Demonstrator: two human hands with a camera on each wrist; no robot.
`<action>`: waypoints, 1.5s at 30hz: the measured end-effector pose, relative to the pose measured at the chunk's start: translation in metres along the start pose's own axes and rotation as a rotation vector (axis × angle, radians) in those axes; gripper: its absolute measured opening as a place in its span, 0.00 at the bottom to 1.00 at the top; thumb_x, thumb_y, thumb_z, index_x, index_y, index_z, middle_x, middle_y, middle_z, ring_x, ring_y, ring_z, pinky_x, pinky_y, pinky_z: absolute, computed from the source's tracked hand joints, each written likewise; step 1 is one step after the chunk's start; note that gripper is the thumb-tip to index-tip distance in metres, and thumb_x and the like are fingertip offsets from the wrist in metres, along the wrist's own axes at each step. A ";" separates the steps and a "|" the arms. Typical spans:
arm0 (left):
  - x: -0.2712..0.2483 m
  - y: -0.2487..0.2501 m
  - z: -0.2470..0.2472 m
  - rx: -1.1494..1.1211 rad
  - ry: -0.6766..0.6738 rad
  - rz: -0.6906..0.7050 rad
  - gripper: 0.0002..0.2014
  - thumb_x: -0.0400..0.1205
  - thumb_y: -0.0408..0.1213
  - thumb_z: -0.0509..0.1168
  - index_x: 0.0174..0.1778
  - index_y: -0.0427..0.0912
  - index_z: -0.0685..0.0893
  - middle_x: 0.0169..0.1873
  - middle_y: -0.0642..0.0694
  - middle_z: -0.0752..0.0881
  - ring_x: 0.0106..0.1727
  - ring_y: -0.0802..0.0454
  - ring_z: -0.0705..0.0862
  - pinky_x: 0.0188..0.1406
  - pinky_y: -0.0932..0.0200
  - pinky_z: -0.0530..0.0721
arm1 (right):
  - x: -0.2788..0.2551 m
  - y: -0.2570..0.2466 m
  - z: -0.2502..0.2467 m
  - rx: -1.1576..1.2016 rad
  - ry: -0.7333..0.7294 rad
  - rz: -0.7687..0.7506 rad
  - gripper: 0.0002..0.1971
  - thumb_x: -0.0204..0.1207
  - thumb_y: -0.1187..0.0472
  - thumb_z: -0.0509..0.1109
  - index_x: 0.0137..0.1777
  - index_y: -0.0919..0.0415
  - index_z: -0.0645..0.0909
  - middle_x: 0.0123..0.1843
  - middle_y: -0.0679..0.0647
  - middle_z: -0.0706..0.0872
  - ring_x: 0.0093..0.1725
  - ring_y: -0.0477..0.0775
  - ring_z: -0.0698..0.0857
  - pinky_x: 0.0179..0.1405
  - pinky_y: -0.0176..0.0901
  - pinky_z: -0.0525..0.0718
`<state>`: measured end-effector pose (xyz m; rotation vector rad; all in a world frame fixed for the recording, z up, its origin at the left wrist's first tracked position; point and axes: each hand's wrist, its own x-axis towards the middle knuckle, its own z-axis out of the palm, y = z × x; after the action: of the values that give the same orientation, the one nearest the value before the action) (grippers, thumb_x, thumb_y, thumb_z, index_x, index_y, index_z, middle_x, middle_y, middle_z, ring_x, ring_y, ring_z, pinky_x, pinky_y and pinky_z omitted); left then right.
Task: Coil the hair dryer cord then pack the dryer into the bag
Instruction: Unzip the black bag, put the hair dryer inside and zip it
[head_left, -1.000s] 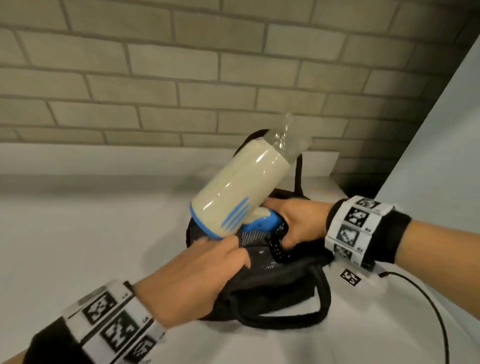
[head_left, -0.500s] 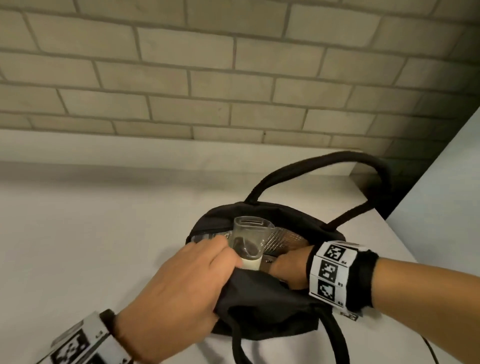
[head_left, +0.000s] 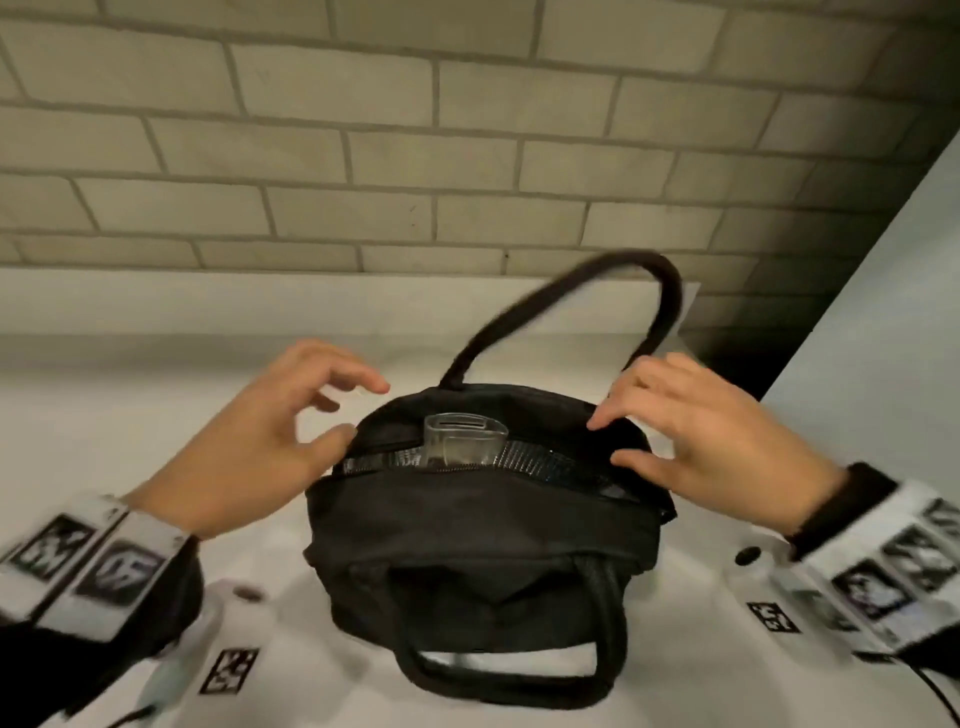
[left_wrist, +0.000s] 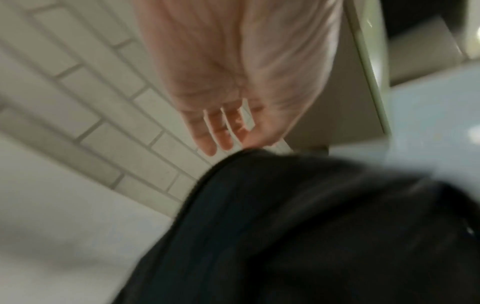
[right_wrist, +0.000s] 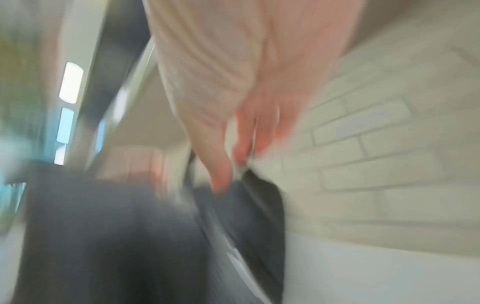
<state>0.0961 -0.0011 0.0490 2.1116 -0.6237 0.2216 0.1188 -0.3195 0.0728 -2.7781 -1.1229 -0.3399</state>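
A black fabric bag (head_left: 478, 525) stands on the white counter (head_left: 104, 415), its top unzipped. The hair dryer's clear nozzle (head_left: 465, 436) sticks up out of the opening; the rest of the dryer and its cord are hidden inside. My left hand (head_left: 291, 431) hovers at the bag's left end, fingers spread and loosely bent, thumb touching the fabric. My right hand (head_left: 691, 436) is at the right end, fingertips resting on the bag's top edge. Neither hand holds anything. The wrist views are blurred, showing the left hand (left_wrist: 223, 127) and the right hand (right_wrist: 233, 156) over dark fabric.
A brick wall (head_left: 415, 156) runs behind the counter. A pale panel (head_left: 883, 338) rises at the right. One bag strap (head_left: 597, 296) arches up at the back, another (head_left: 509, 675) lies at the front. Printed square markers (head_left: 228, 670) are stuck to the counter.
The dryer went down into the bag, only its nozzle left showing. Both hands have let go and drawn out to the bag's two ends. The bag now stands upright.
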 end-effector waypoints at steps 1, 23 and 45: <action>0.009 -0.001 0.006 0.126 -0.071 -0.001 0.24 0.67 0.45 0.67 0.50 0.79 0.70 0.53 0.68 0.73 0.58 0.65 0.74 0.60 0.65 0.75 | -0.003 0.000 0.011 -0.141 -0.013 0.025 0.23 0.59 0.53 0.79 0.53 0.48 0.76 0.48 0.51 0.80 0.45 0.51 0.78 0.40 0.45 0.80; -0.010 -0.014 0.012 -0.220 0.152 -0.485 0.11 0.74 0.49 0.61 0.51 0.59 0.81 0.54 0.56 0.85 0.56 0.59 0.83 0.52 0.61 0.82 | 0.019 0.011 0.030 0.229 0.269 0.262 0.07 0.67 0.69 0.72 0.43 0.60 0.81 0.39 0.48 0.80 0.36 0.55 0.82 0.38 0.53 0.85; -0.045 -0.038 0.046 -0.380 -0.005 -0.922 0.12 0.83 0.33 0.52 0.35 0.42 0.75 0.28 0.46 0.75 0.27 0.53 0.73 0.20 0.65 0.69 | 0.027 -0.006 0.018 0.228 0.139 0.351 0.07 0.69 0.59 0.73 0.45 0.51 0.80 0.43 0.46 0.81 0.37 0.51 0.83 0.42 0.57 0.85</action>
<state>0.0736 -0.0045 -0.0219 1.8156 0.3225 -0.3893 0.1362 -0.2932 0.0627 -2.6326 -0.5857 -0.3340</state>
